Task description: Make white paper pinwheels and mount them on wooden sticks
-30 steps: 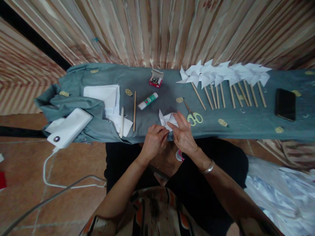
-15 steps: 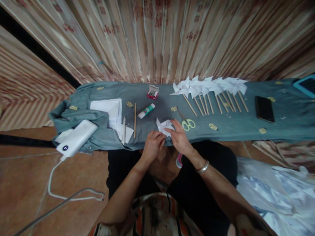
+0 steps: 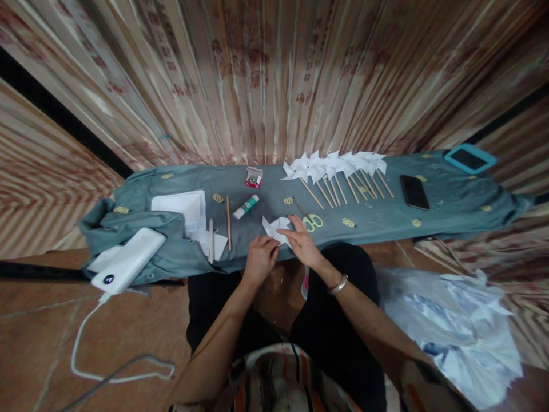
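Note:
A white folded paper pinwheel (image 3: 271, 228) without a stick is at the front edge of the cloth-covered table. My left hand (image 3: 259, 258) pinches its near edge with closed fingers. From the other side my right hand (image 3: 305, 245) grips it, one finger lying across its middle and others at its right edge. Green-handled scissors (image 3: 313, 222) lie just beyond my right hand, partly hidden by it. To the left are a glue stick (image 3: 246, 206), a bare wooden stick (image 3: 229, 223) and a pale pen-like rod (image 3: 211, 240). An open red box (image 3: 254, 178) holds small shiny pieces.
Several pinwheels on sticks (image 3: 309, 167) lie in a row at the back. White paper sheets (image 3: 197, 205) and a white power bank (image 3: 128, 258) with a cable are on the left. A black phone (image 3: 414, 191) and blue-framed device (image 3: 470, 158) lie right. A plastic bag (image 3: 450, 320) sits low right.
My view has turned, so the table's things appear further left and its right end shows. Both hands stay on the pinwheel, with only slight finger movement.

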A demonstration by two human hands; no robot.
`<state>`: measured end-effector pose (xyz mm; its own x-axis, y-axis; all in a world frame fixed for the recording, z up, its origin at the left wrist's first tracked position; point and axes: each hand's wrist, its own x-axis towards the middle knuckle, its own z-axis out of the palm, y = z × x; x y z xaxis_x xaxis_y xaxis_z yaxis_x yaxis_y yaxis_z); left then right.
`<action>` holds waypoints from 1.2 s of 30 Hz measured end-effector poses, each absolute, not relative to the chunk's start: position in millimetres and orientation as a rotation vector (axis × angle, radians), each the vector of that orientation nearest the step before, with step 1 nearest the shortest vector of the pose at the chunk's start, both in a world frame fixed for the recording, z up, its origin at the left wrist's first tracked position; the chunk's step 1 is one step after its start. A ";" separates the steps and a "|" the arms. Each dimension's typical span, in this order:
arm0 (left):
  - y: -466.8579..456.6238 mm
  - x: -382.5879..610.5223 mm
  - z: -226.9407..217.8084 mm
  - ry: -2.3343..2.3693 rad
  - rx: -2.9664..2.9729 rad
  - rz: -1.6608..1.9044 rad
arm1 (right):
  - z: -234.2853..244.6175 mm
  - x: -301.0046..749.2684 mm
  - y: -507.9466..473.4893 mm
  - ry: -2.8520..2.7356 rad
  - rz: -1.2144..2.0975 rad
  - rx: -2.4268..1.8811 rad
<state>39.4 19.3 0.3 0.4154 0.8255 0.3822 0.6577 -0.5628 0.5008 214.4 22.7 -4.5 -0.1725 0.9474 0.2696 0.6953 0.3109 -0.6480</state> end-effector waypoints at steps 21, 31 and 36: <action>17.6 41.4 -0.8 1.279 2.354 0.968 | 0.0 208.4 17.1 -1.944 0.458 -1.527; 16.0 41.6 1.4 1.283 2.367 0.953 | -5.7 215.0 27.4 -1.804 0.553 -1.500; 15.5 42.2 0.6 1.286 2.365 0.958 | -6.1 211.0 25.1 -1.816 0.516 -1.530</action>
<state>42.2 15.5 0.6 0.3827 0.8239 0.4180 0.6360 -0.5631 0.5276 211.0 25.1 -6.1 -0.0605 0.9655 0.2533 0.6878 0.2242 -0.6904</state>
